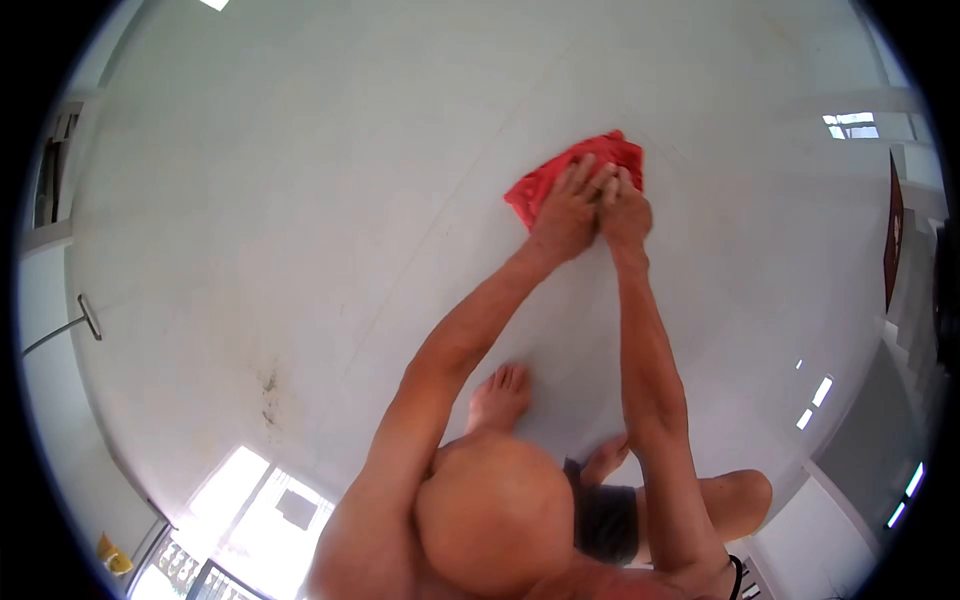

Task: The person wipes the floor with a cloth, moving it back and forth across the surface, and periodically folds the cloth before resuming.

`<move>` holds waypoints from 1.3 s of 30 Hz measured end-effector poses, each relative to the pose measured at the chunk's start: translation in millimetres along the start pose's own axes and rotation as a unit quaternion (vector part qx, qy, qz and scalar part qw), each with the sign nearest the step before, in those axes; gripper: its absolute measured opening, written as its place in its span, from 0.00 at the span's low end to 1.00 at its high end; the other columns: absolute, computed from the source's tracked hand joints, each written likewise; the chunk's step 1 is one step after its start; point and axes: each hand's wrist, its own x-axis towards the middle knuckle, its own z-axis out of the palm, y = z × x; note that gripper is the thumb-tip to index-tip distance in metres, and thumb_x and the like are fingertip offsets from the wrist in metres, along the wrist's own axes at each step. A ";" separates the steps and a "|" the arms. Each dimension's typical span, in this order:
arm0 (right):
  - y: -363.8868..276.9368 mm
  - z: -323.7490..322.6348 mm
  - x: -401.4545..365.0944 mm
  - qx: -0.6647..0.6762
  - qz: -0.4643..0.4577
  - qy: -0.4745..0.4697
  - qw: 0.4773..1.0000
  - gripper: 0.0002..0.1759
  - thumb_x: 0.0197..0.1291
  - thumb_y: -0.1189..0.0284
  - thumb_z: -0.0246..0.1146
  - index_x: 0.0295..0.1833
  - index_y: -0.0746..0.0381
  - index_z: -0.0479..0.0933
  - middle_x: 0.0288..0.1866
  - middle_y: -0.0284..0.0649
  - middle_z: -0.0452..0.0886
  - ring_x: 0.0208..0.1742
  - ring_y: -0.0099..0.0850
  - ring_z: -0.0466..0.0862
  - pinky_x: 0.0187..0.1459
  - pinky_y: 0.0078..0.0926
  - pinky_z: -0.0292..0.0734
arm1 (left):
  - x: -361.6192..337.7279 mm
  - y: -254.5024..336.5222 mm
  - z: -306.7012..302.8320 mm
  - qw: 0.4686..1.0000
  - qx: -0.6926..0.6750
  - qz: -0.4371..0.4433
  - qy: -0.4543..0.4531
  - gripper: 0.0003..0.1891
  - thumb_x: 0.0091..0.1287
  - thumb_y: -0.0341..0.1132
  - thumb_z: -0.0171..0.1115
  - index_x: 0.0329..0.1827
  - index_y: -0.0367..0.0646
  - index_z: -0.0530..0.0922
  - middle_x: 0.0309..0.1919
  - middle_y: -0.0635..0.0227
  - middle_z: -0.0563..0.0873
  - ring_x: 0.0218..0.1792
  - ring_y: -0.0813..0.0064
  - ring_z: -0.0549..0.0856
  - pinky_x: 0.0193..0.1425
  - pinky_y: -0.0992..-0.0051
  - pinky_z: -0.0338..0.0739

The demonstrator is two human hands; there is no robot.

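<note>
Both hands, the left (568, 215) and the right (626, 212), press side by side with fingers extended on a red cloth (622, 152) spread beneath them on the glossy floor (400, 130), its light, limp fabric likely best held flat near the middle.

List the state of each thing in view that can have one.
Red cloth, rumpled on the floor
Left hand, fingers extended on the cloth
Right hand, on the cloth, finger bend unclear
Floor, shiny, with dark marks
Bar-ended tool, unheld, leaning or lying unclear
</note>
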 end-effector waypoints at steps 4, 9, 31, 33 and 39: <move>-68.6 35.1 46.6 -0.011 -0.097 -0.058 0.994 0.19 0.82 0.55 0.51 0.62 0.55 0.78 0.44 0.51 0.92 0.45 0.53 0.93 0.44 0.56 0.89 | 9.9 -57.2 -32.4 0.990 0.123 -0.066 0.002 0.33 0.68 0.31 0.67 0.79 0.42 0.75 0.84 0.61 0.70 0.86 0.45 0.61 0.86 0.43 0.60; -141.8 50.1 33.5 -0.022 -0.154 -0.095 0.983 0.17 0.79 0.55 0.58 0.58 0.56 0.80 0.46 0.44 0.91 0.48 0.47 0.93 0.44 0.45 0.92 | -16.5 -80.9 -87.8 0.970 0.189 -0.153 -0.022 0.33 0.75 0.38 0.66 0.83 0.44 0.72 0.89 0.68 0.65 0.90 0.51 0.57 0.89 0.46 0.53; -60.8 14.4 -141.1 -0.047 -0.087 -0.084 0.991 0.23 0.74 0.62 0.64 0.70 0.59 0.78 0.48 0.43 0.87 0.41 0.41 0.89 0.39 0.39 0.89 | -145.9 42.1 -68.4 0.978 0.071 -0.165 -0.102 0.36 0.74 0.35 0.64 0.86 0.45 0.66 0.90 0.67 0.59 0.89 0.47 0.54 0.90 0.43 0.53; -108.1 18.5 -131.3 -0.041 -0.123 -0.110 0.985 0.19 0.73 0.64 0.65 0.64 0.60 0.81 0.50 0.42 0.86 0.43 0.41 0.90 0.39 0.41 0.89 | -149.2 15.2 -88.6 0.973 0.108 -0.186 -0.079 0.37 0.75 0.38 0.65 0.87 0.47 0.66 0.90 0.67 0.60 0.90 0.47 0.54 0.90 0.42 0.52; -207.3 75.9 -106.2 0.009 -0.285 -0.153 0.946 0.11 0.67 0.67 0.68 0.51 0.61 0.84 0.53 0.42 0.84 0.48 0.45 0.90 0.43 0.45 0.90 | -164.5 -54.3 -154.5 0.937 0.223 -0.268 0.003 0.39 0.74 0.48 0.69 0.87 0.50 0.68 0.90 0.66 0.62 0.90 0.47 0.54 0.89 0.42 0.52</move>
